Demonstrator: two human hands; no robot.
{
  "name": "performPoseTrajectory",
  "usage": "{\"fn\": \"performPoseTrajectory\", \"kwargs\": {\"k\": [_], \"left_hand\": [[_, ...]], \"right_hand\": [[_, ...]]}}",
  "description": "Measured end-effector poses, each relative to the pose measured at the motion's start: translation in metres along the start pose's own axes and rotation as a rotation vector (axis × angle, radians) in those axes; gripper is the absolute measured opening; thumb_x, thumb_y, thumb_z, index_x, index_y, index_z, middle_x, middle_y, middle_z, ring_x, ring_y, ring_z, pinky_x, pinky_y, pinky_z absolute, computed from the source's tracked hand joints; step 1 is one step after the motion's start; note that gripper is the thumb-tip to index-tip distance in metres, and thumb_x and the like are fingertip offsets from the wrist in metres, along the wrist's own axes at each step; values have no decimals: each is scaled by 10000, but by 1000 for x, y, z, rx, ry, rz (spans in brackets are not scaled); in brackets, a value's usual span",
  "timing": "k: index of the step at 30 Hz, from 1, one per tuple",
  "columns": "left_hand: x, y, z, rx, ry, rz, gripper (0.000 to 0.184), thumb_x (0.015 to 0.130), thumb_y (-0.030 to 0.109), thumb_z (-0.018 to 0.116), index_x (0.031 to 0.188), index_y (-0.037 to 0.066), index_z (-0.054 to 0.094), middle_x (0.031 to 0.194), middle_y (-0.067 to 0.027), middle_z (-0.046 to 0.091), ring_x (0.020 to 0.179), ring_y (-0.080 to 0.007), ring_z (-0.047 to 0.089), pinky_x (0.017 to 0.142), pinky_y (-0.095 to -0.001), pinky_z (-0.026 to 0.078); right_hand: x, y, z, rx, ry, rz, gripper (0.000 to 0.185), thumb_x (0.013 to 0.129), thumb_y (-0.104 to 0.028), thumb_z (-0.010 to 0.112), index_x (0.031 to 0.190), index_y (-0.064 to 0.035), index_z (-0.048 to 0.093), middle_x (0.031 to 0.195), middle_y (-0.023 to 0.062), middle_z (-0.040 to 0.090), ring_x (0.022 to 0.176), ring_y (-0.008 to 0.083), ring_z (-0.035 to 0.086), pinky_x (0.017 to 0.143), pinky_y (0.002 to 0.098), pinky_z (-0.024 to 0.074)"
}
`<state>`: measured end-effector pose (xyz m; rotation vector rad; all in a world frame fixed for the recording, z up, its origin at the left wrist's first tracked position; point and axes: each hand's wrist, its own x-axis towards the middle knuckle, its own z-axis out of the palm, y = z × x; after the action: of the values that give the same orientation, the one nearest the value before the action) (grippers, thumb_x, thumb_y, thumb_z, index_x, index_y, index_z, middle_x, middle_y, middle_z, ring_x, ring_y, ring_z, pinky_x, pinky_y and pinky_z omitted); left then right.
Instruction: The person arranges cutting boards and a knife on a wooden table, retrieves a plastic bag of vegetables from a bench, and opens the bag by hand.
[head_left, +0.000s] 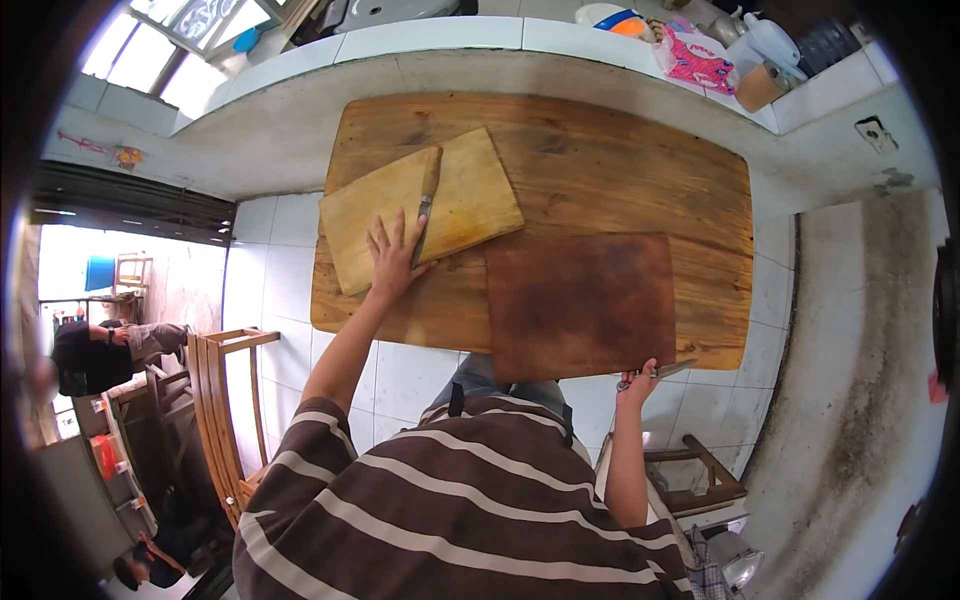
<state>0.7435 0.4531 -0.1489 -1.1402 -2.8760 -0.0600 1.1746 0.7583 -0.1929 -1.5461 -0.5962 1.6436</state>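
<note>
A light wooden cutting board lies at an angle on the left part of the wooden table. On it rests a knife with a wooden handle, its blade pointing toward me. My left hand is spread flat over the board's near edge, fingers apart, beside the blade and partly hiding it. A dark reddish-brown rectangular sheet, perhaps leather, covers the near middle of the table and overhangs its front edge. By the sheet's near right corner, my right hand is closed around scissors, blades pointing right.
The wooden table stands against a low tiled ledge, which holds a pink bag and containers. A wooden bench is at left, a stool at lower right. Two people are beyond the doorway at left.
</note>
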Motion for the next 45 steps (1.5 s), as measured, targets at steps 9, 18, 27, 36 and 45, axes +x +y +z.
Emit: {"fn": "performPoseTrajectory", "kwargs": {"k": [9, 18, 27, 36, 45], "left_hand": [[71, -30, 9, 6, 8, 106, 1001, 762, 587, 718, 1573, 343, 184, 1634, -53, 162, 1404, -560, 190, 1063, -749, 211], [138, -57, 7, 27, -65, 207, 1018, 769, 552, 728, 1574, 369, 132, 1643, -3, 145, 1434, -519, 177, 1085, -726, 230], [160, -65, 8, 1, -87, 229, 1041, 794, 431, 758, 1583, 335, 85, 1648, -19, 117, 1455, -501, 149, 1094, -708, 250], [169, -58, 1, -54, -164, 144, 1039, 803, 361, 770, 1579, 353, 80, 1651, -32, 114, 1452, -515, 150, 1100, -706, 243], [197, -66, -3, -53, -233, 119, 1034, 782, 277, 791, 1574, 348, 130, 1657, 5, 92, 1467, -490, 131, 1114, -701, 221]], "right_hand": [[-7, -2, 4, -15, -18, -5, 319, 962, -372, 641, 967, -113, 455, 687, -2, 494, 455, 91, 368, 396, 253, 343], [-5, 10, 4, 8, -34, 1, 317, 962, -371, 638, 1023, -120, 453, 701, 4, 515, 468, 97, 390, 397, 252, 351], [-34, 37, 36, 59, 5, 63, 297, 981, -342, 618, 1076, -133, 429, 804, 33, 547, 507, 118, 416, 419, 260, 387], [-54, 42, 52, 93, -55, 69, 277, 987, -313, 612, 1090, -118, 443, 811, 39, 545, 530, 126, 427, 472, 291, 429], [-69, 43, 62, 20, -14, 114, 252, 993, -303, 608, 987, -91, 472, 761, 29, 521, 521, 129, 432, 463, 310, 436]]}}
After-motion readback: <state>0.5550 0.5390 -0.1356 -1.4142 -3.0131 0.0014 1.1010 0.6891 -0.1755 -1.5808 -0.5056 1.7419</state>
